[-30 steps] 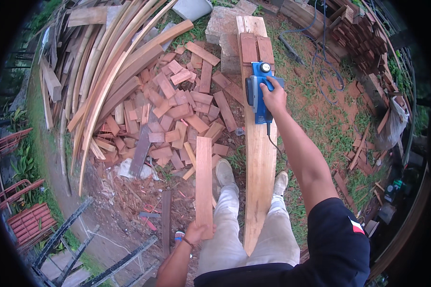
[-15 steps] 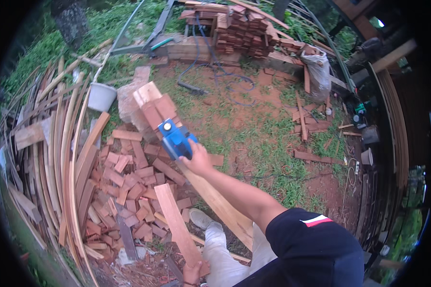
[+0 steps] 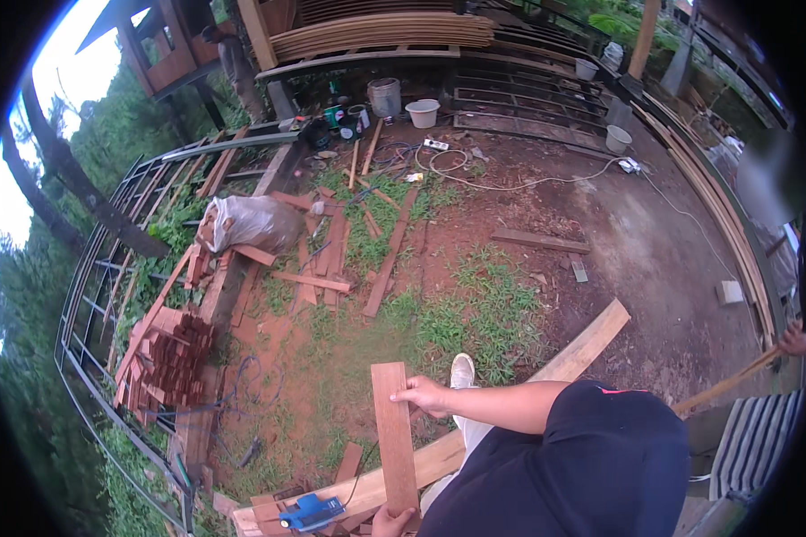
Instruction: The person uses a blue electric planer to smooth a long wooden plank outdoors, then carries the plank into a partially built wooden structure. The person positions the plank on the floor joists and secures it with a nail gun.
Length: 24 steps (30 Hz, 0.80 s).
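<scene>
so the reddish-brown board (image 3: 394,438) is a flat wooden rectangle, straight long edges, squared ends, pretty smooth looking. it's held up over the pale wooden beam (image 3: 591,338), crossing it at an angle, closer to the beam's left end than its right. blue power planer (image 3: 312,512), boxy body, sits near that left end, just beside the board but apart from it. right hand (image 3: 425,396) has thumb and fingers pinching the board's right edge near the far end, left hand (image 3: 394,522) is gripping the near end. long axis runs away from the body, far end leaning slightly left, sticking out past the beam's far edge toward grass (image 3: 497,331) and red soil (image 3: 269,345).
</scene>
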### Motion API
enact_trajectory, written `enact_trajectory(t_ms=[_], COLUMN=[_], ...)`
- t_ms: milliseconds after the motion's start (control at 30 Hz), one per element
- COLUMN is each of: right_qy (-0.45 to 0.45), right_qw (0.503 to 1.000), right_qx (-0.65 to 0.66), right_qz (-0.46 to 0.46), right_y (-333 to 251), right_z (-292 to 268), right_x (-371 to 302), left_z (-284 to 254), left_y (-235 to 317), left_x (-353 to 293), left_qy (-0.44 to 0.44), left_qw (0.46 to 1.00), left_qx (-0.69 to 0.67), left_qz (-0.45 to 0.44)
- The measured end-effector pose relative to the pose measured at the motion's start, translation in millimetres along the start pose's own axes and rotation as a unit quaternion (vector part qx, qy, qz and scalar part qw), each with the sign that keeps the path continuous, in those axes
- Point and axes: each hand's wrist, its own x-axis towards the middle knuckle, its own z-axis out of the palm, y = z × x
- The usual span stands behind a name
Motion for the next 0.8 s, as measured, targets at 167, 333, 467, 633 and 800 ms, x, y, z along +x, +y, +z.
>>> enact_trajectory(t_ms=[167, 333, 467, 633, 800], right_qy=[0.099, 0.201, 0.545, 0.625, 0.441], right_qw=[0.978, 0.939, 0.827, 0.652, 0.700], right_qx=[0.171, 0.230, -0.010, -0.398, -0.558], right_qz=[-0.067, -0.156, -0.133, -0.160, -0.073], right_y=[-42.9, -119.5, -119.4, -156.6, -192.5], right_z=[-125.2, -246.2, -342.5, -374.7, -413.6], right_x=[-58.1, -110.1, -167.6, -249.8, -252.2], left_z=[42.6, 118.4, 252.2, 353.6, 449.6], left_y=[208.0, 327.7, 456.3, 567.3, 652.0], left_x=[114.0, 297.2, 320.8, 355.9, 394.3], left_qy=[0.039, -0.093, -0.171, -0.231, -0.359], left_qw=[0.960, 0.930, 0.791, 0.695, 0.580], left_qx=[0.253, 0.297, 0.509, 0.599, 0.654], left_qz=[0.115, 0.195, 0.292, 0.324, 0.327])
